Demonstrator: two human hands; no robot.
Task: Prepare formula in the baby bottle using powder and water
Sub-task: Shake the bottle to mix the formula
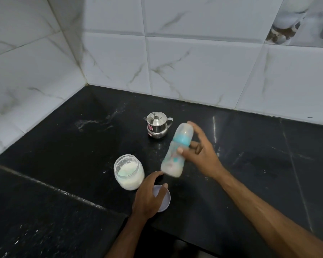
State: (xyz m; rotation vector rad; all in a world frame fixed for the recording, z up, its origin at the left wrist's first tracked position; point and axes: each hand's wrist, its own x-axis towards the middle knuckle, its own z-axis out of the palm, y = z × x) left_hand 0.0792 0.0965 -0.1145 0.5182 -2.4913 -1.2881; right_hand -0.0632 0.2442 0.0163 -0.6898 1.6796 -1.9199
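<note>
The baby bottle (pixel 176 149) is off the tabletop (pixel 67 138), tilted with its capped top leaning toward the back wall, and blurred in the head view. A milky layer sits in its base and the teal collar is on, so the step in hand looks like shaking the closed bottle to mix powder and water. The right hand (pixel 199 151) holds it around the middle, thumb across the front and fingers (pixel 197 146) curled behind.

Just beside the bottle's base, toward the front edge, the left hand (pixel 149 194) hovers with fingers spread and loosely bent, holding nothing, over a pale round lid (pixel 165 199) lying flat on the tabletop. Whether it touches the lid I cannot tell.

Left of that stands the open powder jar (pixel 129 171), partly filled with white powder. Farther back, toward the rear wall, a small steel lidded pot (pixel 157 124) stands upright, well apart from the jar.

The next move probably calls for a firm hold on the bottle while mixing goes on until no lumps show, and for the left hand to lift the lid and close the jar.
</note>
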